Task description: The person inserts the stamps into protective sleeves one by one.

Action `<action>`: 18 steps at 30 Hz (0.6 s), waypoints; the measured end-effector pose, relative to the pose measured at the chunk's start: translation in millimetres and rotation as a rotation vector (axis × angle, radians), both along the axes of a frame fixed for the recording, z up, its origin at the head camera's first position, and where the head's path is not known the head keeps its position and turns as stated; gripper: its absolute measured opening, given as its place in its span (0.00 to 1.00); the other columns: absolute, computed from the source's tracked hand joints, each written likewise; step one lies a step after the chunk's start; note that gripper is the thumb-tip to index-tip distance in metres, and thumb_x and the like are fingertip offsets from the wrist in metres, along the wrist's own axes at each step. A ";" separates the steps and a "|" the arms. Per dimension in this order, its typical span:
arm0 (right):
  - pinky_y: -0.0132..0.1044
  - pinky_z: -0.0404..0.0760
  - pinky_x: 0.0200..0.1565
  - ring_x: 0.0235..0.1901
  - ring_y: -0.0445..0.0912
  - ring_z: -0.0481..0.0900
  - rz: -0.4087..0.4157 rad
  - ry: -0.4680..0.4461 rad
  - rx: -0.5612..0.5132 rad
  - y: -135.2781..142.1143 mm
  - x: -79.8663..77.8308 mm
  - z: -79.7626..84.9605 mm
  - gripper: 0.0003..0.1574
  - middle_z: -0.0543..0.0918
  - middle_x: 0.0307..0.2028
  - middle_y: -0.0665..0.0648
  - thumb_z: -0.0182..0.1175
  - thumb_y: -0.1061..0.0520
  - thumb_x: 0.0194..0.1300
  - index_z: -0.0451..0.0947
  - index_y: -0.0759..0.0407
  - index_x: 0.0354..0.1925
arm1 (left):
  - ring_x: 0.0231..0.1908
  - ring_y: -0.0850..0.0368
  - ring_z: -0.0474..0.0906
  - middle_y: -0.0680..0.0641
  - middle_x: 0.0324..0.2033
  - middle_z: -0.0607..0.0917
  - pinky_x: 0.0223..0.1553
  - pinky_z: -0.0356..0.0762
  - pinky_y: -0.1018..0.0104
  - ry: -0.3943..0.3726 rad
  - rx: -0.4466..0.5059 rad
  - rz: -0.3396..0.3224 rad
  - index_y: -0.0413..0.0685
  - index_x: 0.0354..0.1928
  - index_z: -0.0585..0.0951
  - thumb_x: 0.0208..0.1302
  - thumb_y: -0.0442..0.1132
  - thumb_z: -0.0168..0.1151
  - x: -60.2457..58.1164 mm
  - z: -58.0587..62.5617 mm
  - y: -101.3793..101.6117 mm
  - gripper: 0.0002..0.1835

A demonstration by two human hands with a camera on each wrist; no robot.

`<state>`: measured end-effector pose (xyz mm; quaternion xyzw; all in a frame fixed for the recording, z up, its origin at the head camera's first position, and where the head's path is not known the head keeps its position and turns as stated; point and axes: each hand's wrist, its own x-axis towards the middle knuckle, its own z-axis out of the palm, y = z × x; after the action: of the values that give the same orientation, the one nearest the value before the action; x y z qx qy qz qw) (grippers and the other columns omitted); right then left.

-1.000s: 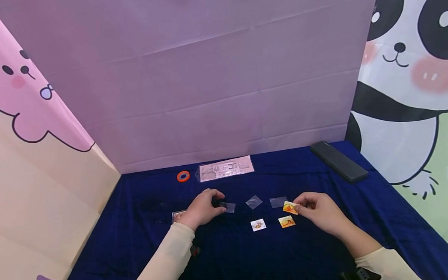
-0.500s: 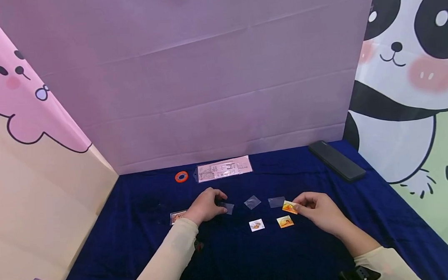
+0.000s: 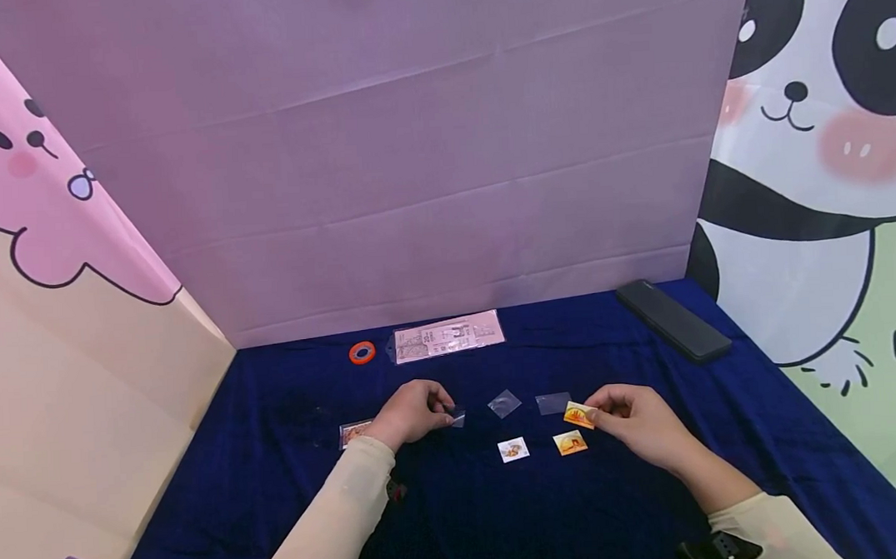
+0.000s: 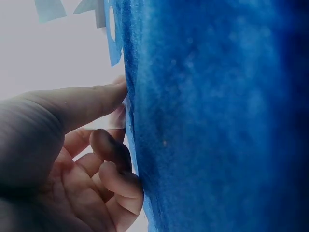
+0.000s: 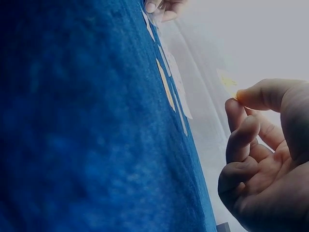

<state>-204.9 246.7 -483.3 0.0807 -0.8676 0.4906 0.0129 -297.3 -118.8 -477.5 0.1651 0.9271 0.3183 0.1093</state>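
Observation:
My left hand [image 3: 415, 413] is low over the blue cloth, thumb and fingertips together at the edge of a small clear plastic sleeve [image 3: 458, 417]. The right wrist view also shows that left hand [image 5: 169, 7] pinching the sleeve. Between thumb and forefinger, my right hand [image 3: 638, 421] pinches a small yellow stamp-like card [image 3: 578, 415], raised above the cloth in the right wrist view. Two more clear sleeves lie between the hands, a tilted sleeve [image 3: 504, 404] and a straighter sleeve [image 3: 553, 404]. Nearer me lie a white stamp-like card [image 3: 513, 450] and another yellow card [image 3: 570, 443].
An orange roll of tape [image 3: 362, 352] and a pink banknote-like sheet in a clear sleeve [image 3: 449, 337] lie at the back. A black oblong case [image 3: 673, 320] is at the back right. A reddish printed card [image 3: 353, 433] is partly hidden behind my left wrist.
My left thumb and fingers have come together on the clear sleeve, which now shows less beyond the fingertips. The right hand keeps its hold on the yellow card, nearly still.

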 end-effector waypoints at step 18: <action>0.36 0.72 0.29 0.28 0.47 0.73 0.008 0.012 0.020 -5.8 3.0 4.0 0.04 0.82 0.34 0.54 0.67 0.59 0.72 0.86 0.56 0.45 | 0.41 0.57 0.81 0.54 0.46 0.87 0.50 0.81 0.52 0.090 0.136 0.081 0.57 0.55 0.87 0.79 0.40 0.59 17.4 -1.9 -13.8 0.11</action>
<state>-201.9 240.9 -479.2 0.0873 -0.8720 0.4813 0.0153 -279.8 -132.6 -479.5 0.1485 0.9133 0.3768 0.0432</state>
